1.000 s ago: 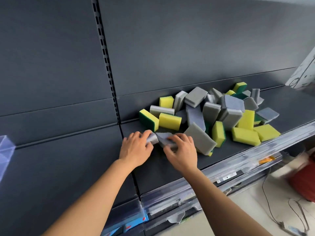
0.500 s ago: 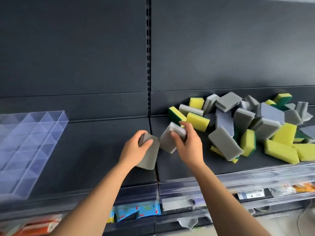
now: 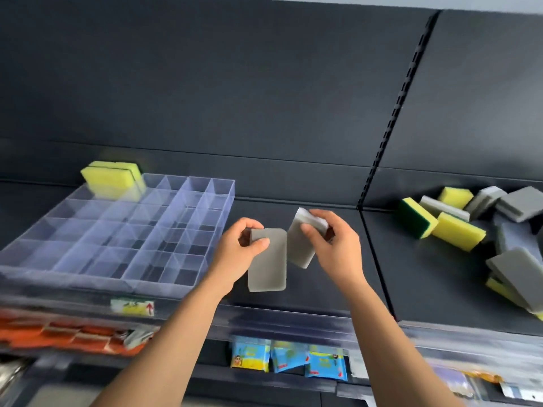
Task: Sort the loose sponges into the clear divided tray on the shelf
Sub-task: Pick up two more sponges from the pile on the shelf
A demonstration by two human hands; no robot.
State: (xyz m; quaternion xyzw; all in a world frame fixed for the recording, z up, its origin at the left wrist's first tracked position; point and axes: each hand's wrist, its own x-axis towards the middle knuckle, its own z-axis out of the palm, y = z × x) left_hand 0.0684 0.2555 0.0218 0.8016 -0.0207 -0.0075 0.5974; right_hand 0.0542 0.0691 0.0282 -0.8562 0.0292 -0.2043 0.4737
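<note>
On the shelf's left sits the clear divided tray [image 3: 164,284], yellow sponges [image 3: 110,176] in its back-left compartment; a blurred, unreadable label [image 3: 132,307] hangs below; beside it, the left hand [image 3: 235,257] pinches a grey sponge [image 3: 268,268]; the right hand [image 3: 338,248] grips a grey-and-white sponge [image 3: 299,248]; loose sponges [image 3: 458,232] lie piled far right.

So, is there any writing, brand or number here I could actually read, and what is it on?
Nothing is legible.
White-and-yellow paper tag: red arrow, words blurred.
Blue plastic packets: printing too blurred.
Orange packets, lower left: too blurred.
</note>
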